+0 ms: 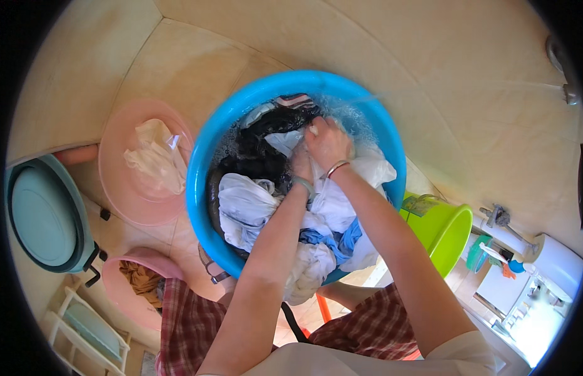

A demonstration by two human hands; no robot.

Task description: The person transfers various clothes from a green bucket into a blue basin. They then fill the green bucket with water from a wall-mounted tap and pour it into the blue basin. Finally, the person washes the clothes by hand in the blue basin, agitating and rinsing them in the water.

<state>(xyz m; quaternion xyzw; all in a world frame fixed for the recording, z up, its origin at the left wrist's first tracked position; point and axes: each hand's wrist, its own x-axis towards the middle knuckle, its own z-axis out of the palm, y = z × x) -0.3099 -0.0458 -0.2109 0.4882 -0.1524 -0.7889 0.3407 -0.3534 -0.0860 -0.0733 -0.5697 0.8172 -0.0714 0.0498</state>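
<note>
A large blue basin (391,135) holds sudsy water and a heap of wet laundry. Over its far right part my right hand (329,145) is closed, fingers bent round a bit of white cloth (351,199). Close against it on the left lies my left hand (302,164), among the wet cloth; its fingers are hidden by the right hand and the laundry. Black garments (266,141) lie to the left of both hands. A white garment with a faint pattern (244,203) bulges at the near left, and blue cloth (349,239) shows between my forearms.
Left of the basin stands a pink tub (113,182) with pale cloth (156,156) in it. Nearer is a pink bucket (119,291) with brown clothing. A lime-green bucket (438,229) stands at the right, and a folded teal basin (44,213) at the far left.
</note>
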